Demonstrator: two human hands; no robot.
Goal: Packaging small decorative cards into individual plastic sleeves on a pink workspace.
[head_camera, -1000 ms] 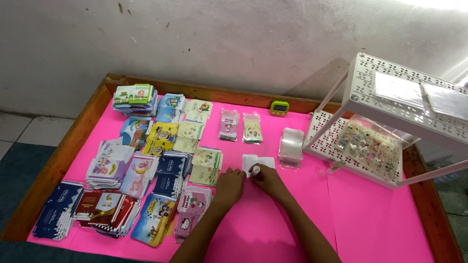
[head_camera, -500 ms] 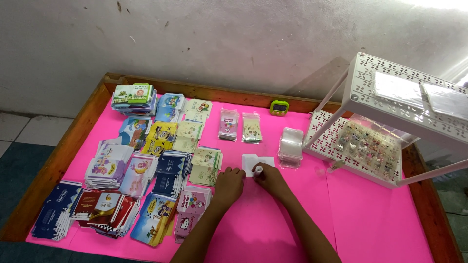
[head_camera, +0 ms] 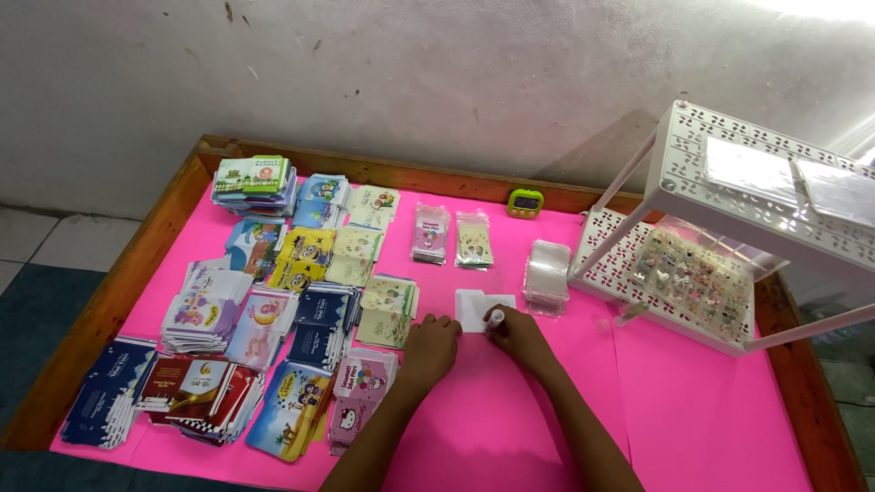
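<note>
A small white paper packet (head_camera: 476, 308) lies flat on the pink sheet of the desk (head_camera: 693, 410), between the card stacks and the clear sleeves (head_camera: 547, 276). The right hand (head_camera: 516, 335) has its grip closed around a small white cap-like piece (head_camera: 495, 318) at the packet's edge. The left hand (head_camera: 430, 350) rests loosely curled, empty, beside glossy booklets (head_camera: 363, 390). A perforated white plastic rack (head_camera: 729, 246) stands right; the wall is rough plaster.

Worktop (head_camera: 510, 428) showing hot pink w/ brown wood rim. White card (head_camera: 474, 308) lying by the hands. Packet stacks (head_camera: 301, 319) showing navy, yellow, pink, red, cartoon prints. Rack (head_camera: 729, 182) showing white, perforated leaf pattern. Small timer (head_camera: 525, 202) glowing lime green.
</note>
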